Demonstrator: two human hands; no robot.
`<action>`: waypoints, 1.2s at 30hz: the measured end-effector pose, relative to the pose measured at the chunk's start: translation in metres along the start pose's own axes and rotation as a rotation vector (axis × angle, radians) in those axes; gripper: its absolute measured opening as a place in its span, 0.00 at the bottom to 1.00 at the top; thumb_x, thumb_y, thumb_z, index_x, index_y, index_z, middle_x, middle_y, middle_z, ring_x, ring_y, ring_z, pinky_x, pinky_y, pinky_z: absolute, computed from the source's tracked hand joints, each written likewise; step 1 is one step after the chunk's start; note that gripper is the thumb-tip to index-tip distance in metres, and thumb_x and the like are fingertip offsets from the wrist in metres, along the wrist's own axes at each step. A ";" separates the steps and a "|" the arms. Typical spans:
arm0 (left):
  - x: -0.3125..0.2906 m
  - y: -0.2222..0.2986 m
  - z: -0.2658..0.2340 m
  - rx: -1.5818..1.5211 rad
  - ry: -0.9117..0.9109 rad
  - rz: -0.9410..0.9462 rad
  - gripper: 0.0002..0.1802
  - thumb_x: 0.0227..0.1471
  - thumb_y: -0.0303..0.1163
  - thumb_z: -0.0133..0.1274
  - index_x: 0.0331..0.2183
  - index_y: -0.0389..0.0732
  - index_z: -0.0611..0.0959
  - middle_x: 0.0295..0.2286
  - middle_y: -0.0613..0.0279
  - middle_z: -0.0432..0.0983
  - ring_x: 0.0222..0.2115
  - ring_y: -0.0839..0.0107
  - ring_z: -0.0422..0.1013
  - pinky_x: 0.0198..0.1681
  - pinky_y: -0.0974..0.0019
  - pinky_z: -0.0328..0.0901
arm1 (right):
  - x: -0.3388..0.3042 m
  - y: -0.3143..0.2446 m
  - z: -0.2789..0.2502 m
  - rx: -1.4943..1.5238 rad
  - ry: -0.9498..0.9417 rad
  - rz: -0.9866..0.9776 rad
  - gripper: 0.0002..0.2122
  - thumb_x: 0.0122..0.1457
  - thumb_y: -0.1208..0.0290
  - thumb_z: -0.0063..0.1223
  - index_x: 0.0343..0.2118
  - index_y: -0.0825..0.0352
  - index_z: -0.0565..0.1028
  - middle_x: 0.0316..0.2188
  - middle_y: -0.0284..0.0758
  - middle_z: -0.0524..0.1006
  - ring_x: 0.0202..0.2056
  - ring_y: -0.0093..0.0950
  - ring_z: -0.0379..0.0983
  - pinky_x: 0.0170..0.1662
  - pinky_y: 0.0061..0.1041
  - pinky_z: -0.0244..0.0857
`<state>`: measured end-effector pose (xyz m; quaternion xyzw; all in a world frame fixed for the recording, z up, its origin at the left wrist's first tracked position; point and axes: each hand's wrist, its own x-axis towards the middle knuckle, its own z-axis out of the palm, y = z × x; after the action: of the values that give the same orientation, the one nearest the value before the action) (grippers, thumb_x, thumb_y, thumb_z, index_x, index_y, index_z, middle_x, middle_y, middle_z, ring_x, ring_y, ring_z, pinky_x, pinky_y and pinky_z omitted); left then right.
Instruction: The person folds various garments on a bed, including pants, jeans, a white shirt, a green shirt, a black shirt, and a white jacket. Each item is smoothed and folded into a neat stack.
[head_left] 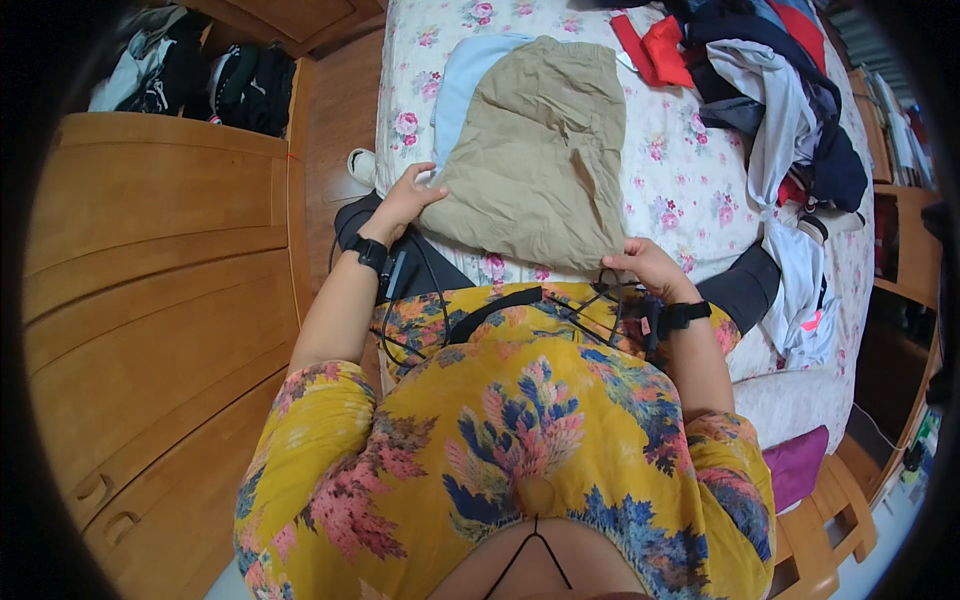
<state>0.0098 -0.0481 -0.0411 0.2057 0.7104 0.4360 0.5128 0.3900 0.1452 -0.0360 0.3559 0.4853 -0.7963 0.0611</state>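
Observation:
Khaki trousers (540, 150) lie folded and wrinkled on the bed in front of me. My left hand (404, 200) grips their near left edge, thumb on top and some fingers hidden by the cloth. At the near right corner my right hand (650, 270) pinches the fabric between thumb and fingers. A light blue garment (462, 85) lies partly beneath the trousers and shows along their far left side.
The bed's floral sheet (405, 75) spreads under the clothes. At the far right is a heap of dark and grey clothes (775, 110) beside a red item (662, 52). White clothing (800, 290) lies nearer. A wooden cabinet (170, 220) stands left, and black cables (440, 290) hang near my wrists.

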 end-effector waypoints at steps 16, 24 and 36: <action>-0.007 0.023 0.059 1.290 -0.114 0.987 0.30 0.51 0.34 0.52 0.56 0.50 0.67 0.56 0.55 0.59 0.59 0.57 0.54 0.60 0.53 0.50 | 0.056 -0.046 0.083 -1.318 0.112 -0.877 0.23 0.52 0.65 0.54 0.51 0.66 0.69 0.53 0.43 0.67 0.56 0.42 0.60 0.58 0.36 0.55; 0.008 0.023 0.042 1.425 -0.140 0.796 0.36 0.51 0.46 0.51 0.59 0.46 0.61 0.60 0.56 0.52 0.62 0.58 0.47 0.62 0.49 0.44 | 0.060 -0.026 0.043 -1.632 0.446 -0.438 0.31 0.51 0.61 0.55 0.57 0.69 0.61 0.60 0.43 0.58 0.62 0.39 0.50 0.63 0.41 0.44; -0.025 -0.005 0.070 1.534 -0.254 0.940 0.33 0.42 0.35 0.56 0.52 0.42 0.68 0.51 0.49 0.64 0.49 0.56 0.65 0.50 0.54 0.61 | 0.094 -0.054 0.033 -1.431 0.138 -0.474 0.26 0.55 0.60 0.49 0.55 0.66 0.63 0.58 0.42 0.61 0.59 0.41 0.55 0.61 0.36 0.51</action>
<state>0.0839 -0.0402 -0.0380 0.8057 0.5867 -0.0184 0.0792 0.2801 0.1700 -0.0464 0.1645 0.9501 -0.2548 0.0736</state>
